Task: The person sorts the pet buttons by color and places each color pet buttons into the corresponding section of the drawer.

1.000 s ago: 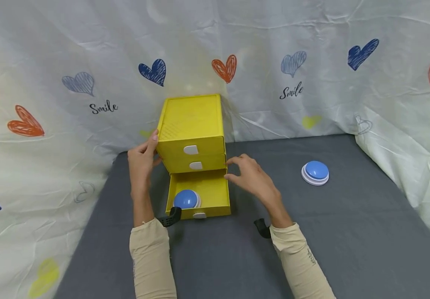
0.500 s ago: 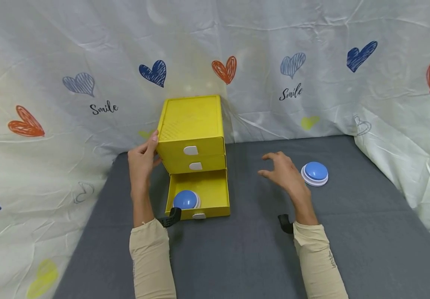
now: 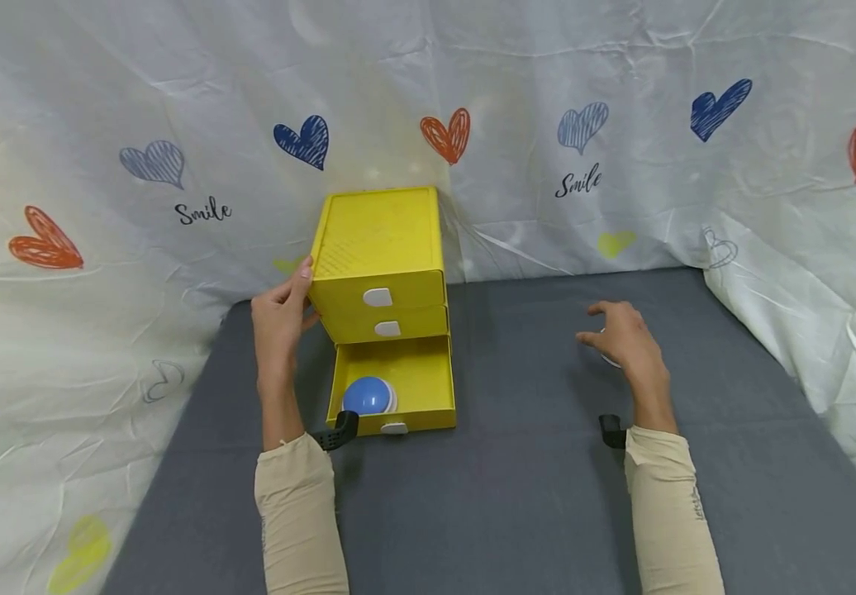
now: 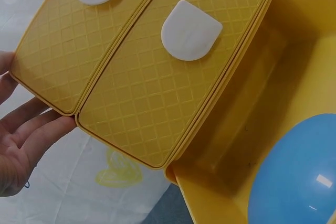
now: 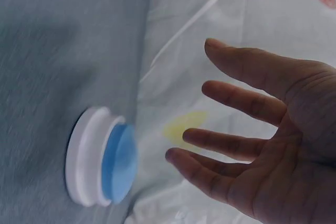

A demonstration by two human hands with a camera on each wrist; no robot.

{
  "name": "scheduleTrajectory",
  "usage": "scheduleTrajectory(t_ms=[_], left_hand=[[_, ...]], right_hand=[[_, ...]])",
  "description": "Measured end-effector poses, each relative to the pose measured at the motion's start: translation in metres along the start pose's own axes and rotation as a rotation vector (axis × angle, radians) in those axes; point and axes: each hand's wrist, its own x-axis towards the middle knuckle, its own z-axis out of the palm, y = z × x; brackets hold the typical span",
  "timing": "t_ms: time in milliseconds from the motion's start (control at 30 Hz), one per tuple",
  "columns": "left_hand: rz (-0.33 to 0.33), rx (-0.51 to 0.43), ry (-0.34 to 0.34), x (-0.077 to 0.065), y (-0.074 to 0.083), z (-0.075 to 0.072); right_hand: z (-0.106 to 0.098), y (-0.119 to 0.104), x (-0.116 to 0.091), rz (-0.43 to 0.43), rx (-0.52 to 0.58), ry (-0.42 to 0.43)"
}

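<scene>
A yellow drawer cabinet (image 3: 379,235) stands against the backdrop, its bottom drawer (image 3: 428,384) pulled out and the two upper drawers closed. Inside that drawer, toward its left, lies a blue push button (image 3: 367,395) with a white base, cut off at the edge of the left wrist view. My left hand (image 3: 279,318) touches the cabinet's left side, its fairly straight fingers (image 4: 44,135) at the edge. Over a second blue button (image 5: 118,163) on the right of the table, my right hand (image 3: 625,339) hovers with spread fingers, hiding most of it in the head view.
Dark grey cloth covers the table (image 3: 502,496). Behind and at both sides hangs a white backdrop (image 3: 510,66) printed with hearts and "Smile". White tabs (image 3: 387,329) serve as handles on the drawers.
My right hand has moved away from the cabinet's right side, rightward across the table, to above the second button. The left hand stays at the cabinet.
</scene>
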Motion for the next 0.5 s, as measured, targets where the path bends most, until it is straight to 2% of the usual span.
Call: scheduleTrajectory(t_ms=[200,500], left_hand=[[-0.002,-0.002,-0.003,0.001,-0.001,0.001],[-0.002,0.008,0.006,0.001,0.000,0.001]], right_hand=[[-0.008,0.022,0.003,0.075,-0.019,-0.008],[-0.007,0.044,0.009,0.101,-0.058,-0.024]])
